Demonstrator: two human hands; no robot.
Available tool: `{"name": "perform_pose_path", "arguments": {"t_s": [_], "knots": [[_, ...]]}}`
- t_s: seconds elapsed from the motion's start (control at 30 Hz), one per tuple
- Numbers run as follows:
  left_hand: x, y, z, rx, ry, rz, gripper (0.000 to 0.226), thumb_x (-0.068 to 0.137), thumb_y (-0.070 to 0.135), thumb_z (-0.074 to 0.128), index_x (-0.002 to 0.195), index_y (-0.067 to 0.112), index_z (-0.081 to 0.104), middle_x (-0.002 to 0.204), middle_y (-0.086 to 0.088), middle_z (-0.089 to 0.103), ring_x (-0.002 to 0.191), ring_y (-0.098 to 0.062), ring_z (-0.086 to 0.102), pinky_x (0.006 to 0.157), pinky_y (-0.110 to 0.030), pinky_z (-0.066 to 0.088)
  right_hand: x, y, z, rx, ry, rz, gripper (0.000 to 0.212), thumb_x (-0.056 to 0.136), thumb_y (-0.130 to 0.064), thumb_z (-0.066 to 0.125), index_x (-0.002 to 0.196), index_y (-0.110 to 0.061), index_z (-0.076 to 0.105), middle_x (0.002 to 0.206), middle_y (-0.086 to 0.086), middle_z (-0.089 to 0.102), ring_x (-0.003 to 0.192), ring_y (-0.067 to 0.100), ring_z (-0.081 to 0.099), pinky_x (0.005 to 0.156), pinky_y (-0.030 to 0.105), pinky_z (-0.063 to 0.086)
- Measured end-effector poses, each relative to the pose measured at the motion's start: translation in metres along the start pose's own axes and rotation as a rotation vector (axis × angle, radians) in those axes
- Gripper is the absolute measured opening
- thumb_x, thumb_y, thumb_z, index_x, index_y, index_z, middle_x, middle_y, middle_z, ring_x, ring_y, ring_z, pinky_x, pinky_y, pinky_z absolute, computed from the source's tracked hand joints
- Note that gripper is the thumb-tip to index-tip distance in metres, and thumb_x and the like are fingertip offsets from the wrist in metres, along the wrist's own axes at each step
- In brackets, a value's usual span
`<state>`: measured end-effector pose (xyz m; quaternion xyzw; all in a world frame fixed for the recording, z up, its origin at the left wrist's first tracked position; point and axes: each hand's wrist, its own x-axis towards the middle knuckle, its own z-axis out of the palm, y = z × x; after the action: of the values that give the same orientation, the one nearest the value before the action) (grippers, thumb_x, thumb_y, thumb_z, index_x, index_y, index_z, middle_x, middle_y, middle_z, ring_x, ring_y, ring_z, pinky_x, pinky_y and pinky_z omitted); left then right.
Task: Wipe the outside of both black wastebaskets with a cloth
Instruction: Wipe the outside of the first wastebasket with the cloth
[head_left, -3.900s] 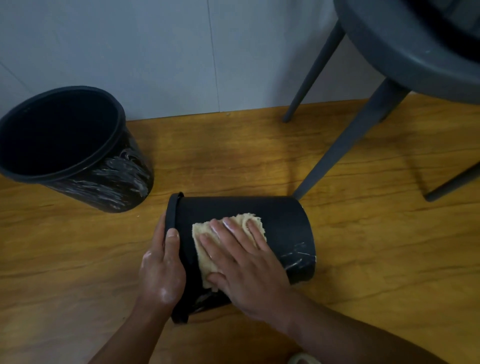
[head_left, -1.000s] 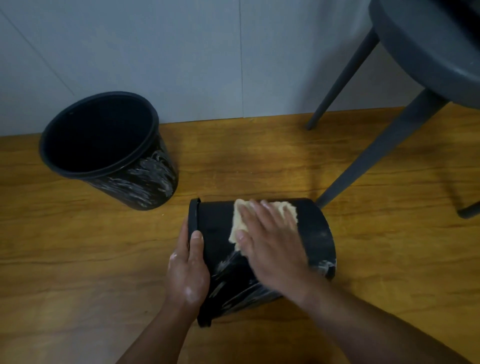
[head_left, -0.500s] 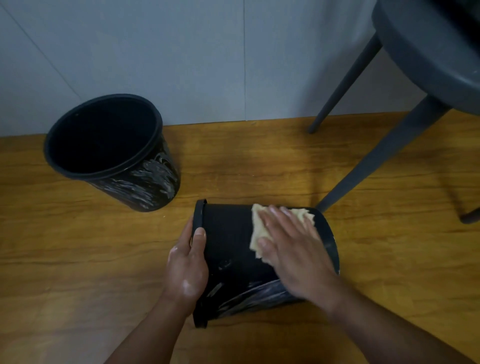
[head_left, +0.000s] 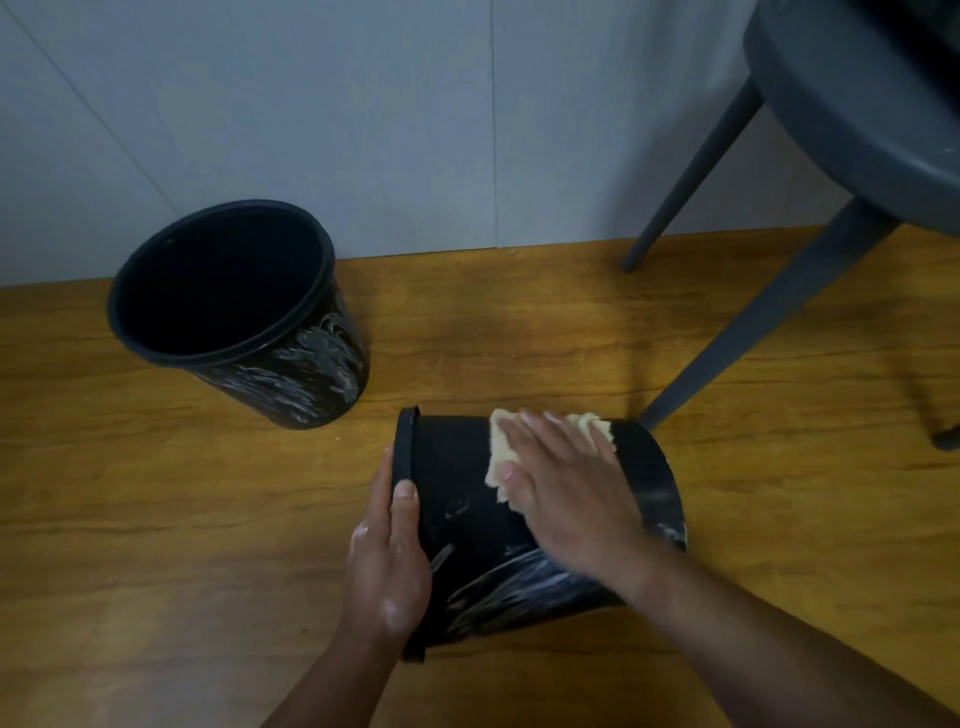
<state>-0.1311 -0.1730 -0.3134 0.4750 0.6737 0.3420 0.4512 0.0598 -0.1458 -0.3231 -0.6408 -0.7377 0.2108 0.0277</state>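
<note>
Wood floor (head_left: 208, 519) bears a bin (head_left: 457, 467) on its side, left hand (head_left: 389, 561) gripping its rim (head_left: 407, 447). The right hand (head_left: 571, 499), fingers flat, presses the cloth (head_left: 498, 457) on top, farther from the rim than before.

The lying wastebasket (head_left: 457, 483) rests on its side on the floor (head_left: 156, 519) in the near middle, rim to the left and bottom to the right. The upright wastebasket (head_left: 311, 384) stands apart to its far left, close before the wall (head_left: 363, 130). A cloth (head_left: 498, 452) lies on the lying wastebasket's upper side toward its far edge, under the flat right hand (head_left: 566, 493), and the left hand (head_left: 387, 561) holds the rim at the left end. The chair (head_left: 841, 130) stands at the far right, one leg coming down just behind the lying wastebasket's right end.
</note>
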Motion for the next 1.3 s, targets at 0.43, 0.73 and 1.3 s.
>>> {"name": "perform_pose_path", "arguments": {"t_s": [0.43, 0.73, 1.3], "knots": [[0.008, 0.003, 0.005, -0.151, 0.019, -0.086, 0.037, 0.108, 0.031, 0.035, 0.142, 0.043, 0.043, 0.093, 0.032, 0.072, 0.097, 0.012, 0.066, 0.085, -0.018, 0.049, -0.022, -0.043, 0.027, -0.125, 0.061, -0.293, 0.059, 0.106, -0.052, 0.022, 0.161, -0.03, 0.015, 0.17, -0.002, 0.014, 0.157, 0.022, 0.007, 0.125, 0.054, 0.008], [0.011, -0.005, 0.007, -0.148, 0.018, -0.104, 0.042, 0.106, 0.044, 0.035, 0.148, 0.046, 0.041, 0.131, 0.015, 0.062, 0.123, -0.011, 0.058, 0.108, -0.043, 0.046, 0.003, 0.016, -0.006, -0.046, -0.025, 0.123, 0.061, 0.104, -0.054, 0.001, 0.161, -0.034, 0.01, 0.17, -0.005, 0.011, 0.156, 0.018, 0.002, 0.124, 0.049, -0.003], [0.013, 0.006, 0.007, -0.194, 0.008, -0.117, 0.04, 0.107, 0.035, 0.036, 0.145, 0.04, 0.046, 0.101, 0.013, 0.071, 0.088, 0.011, 0.068, 0.08, -0.019, 0.049, -0.026, -0.048, 0.036, -0.101, 0.125, -0.26, 0.067, 0.103, -0.058, 0.027, 0.161, -0.025, 0.02, 0.169, 0.002, 0.017, 0.157, 0.023, 0.006, 0.123, 0.057, 0.008]]}}
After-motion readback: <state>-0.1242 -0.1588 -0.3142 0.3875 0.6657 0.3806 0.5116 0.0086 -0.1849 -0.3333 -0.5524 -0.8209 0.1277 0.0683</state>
